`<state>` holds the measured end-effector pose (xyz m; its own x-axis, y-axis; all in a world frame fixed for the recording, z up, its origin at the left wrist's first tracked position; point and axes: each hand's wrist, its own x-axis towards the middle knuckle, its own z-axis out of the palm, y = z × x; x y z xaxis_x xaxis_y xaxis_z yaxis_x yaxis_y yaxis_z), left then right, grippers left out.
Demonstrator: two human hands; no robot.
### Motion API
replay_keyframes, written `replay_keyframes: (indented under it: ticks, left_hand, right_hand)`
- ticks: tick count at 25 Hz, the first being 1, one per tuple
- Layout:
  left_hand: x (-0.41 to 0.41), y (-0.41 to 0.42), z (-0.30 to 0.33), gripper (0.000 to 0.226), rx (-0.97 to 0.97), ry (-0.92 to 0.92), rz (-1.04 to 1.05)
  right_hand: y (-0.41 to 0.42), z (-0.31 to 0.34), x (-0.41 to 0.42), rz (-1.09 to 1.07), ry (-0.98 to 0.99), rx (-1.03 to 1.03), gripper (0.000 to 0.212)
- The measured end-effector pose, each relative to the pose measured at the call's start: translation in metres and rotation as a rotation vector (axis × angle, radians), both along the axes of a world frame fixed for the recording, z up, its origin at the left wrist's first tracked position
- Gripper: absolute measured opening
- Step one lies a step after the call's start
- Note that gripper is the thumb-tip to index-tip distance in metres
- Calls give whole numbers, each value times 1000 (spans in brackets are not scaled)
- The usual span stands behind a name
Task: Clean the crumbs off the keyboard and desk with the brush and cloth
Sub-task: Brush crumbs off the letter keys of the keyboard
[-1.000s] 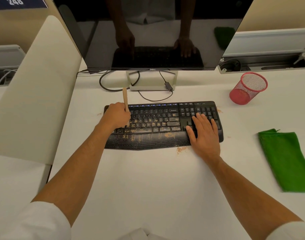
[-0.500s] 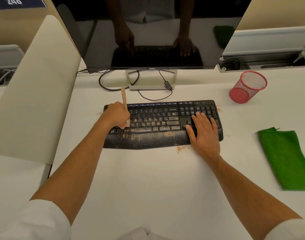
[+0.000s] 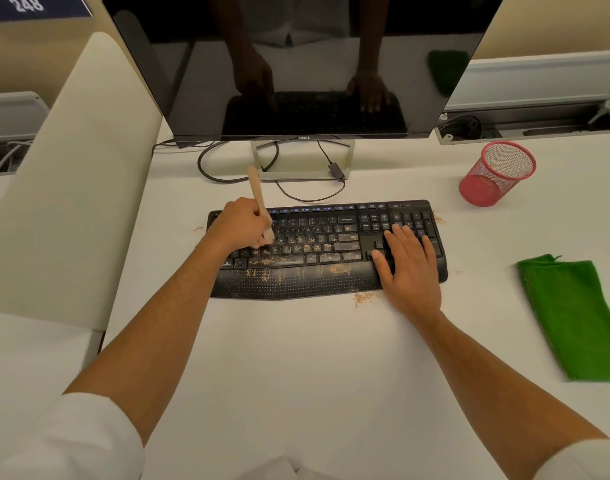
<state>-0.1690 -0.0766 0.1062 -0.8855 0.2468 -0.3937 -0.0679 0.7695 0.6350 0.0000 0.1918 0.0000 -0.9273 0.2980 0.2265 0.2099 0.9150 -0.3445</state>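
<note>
Black curved keyboard (image 3: 326, 247) w/ tan crumbs (image 3: 338, 269) on keys & palm rest, mid white desk (image 3: 296, 358). Left hand (image 3: 239, 225) curled round light wooden-handled brush (image 3: 258, 195), bristles seemingly on keys. Right hand (image 3: 409, 259) flat on keyboard's right end, fingers straight. Folded green cloth (image 3: 573, 317) well right; red mesh cup (image 3: 497, 173) behind.

Worktop: white worktop (image 3: 296, 358), matte, evenly lit.
Monitor: dark, switched-off monitor (image 3: 296, 64) on a silver stand (image 3: 301, 174), cables looped beneath.
Left: cream padded divider (image 3: 71, 185) leaning along the worktop's edge.
Right rear: grey cable tray (image 3: 538, 123) behind a red mesh cup (image 3: 497, 174).
Wall: beige wall (image 3: 26, 53), with a blue sign (image 3: 33, 5) reading 248.
</note>
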Motion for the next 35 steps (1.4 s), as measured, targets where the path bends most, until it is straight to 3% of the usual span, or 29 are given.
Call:
replay_keyframes:
  ticks: [3,5,9,14,19,22,25,29,35]
  left_hand:
    - [2,-1,-6,25,-89,260,46]
    - [2,-2,-9,25,-125,203,21]
    - [-4,-1,3,16,-77,-113,-4]
    - [2,-5,-5,19,5,161,110]
    - [3,-1,-3,16,6,-79,45]
    - [3,-1,-4,17,47,47,90]
    - [5,-4,-9,21,-55,162,70]
    - [3,0,-1,16,-35,-93,3]
    - [13,7,-2,16,-2,240,31]
  right_hand:
    - [0,0,0,-7,0,0,60]
    - [0,0,0,-2,7,-3,60]
    - [0,-1,0,-2,8,-3,60]
    - [-1,1,0,-6,2,-2,60]
    - [-1,0,1,-2,0,-2,59]
    - [-1,0,1,-4,0,-6,59]
    - [-1,1,1,-7,-1,-7,59]
    - [-1,1,0,-5,-10,-3,60]
    - [-1,2,0,-11,-9,-8,61]
